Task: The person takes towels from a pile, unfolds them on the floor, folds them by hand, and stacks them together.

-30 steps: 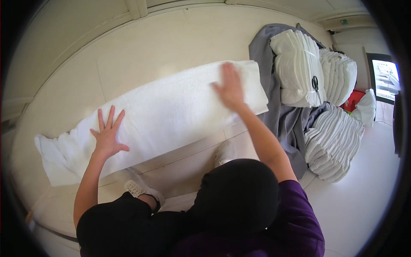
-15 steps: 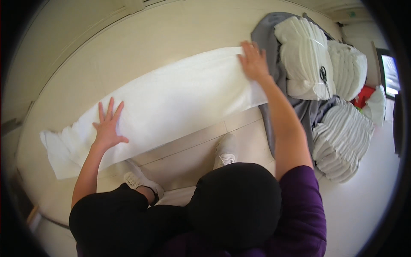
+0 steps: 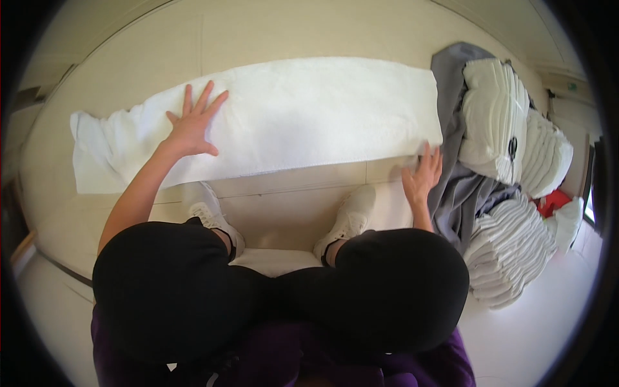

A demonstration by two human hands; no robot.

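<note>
cloth (image 3: pixel 322 116): white, flat on floor (image 3: pixel 277 39), left of grey sheet (image 3: pixel 476 197)
left hand (image 3: pixel 192 132): fingers spread, on cloth, far from sheet
right hand (image 3: pixel 423 177): fingers apart, at cloth corner beside sheet, contact can't tell
stacks (image 3: pixel 491 122): 3, white, sheet's right
scissors (image 3: pixel 512 148): on 1 stack

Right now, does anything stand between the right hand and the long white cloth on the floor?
Nothing visible does. The right hand is at the cloth's near right corner; whether its fingertips touch is unclear. The grey fabric and white bundles sit off to the right.
</note>
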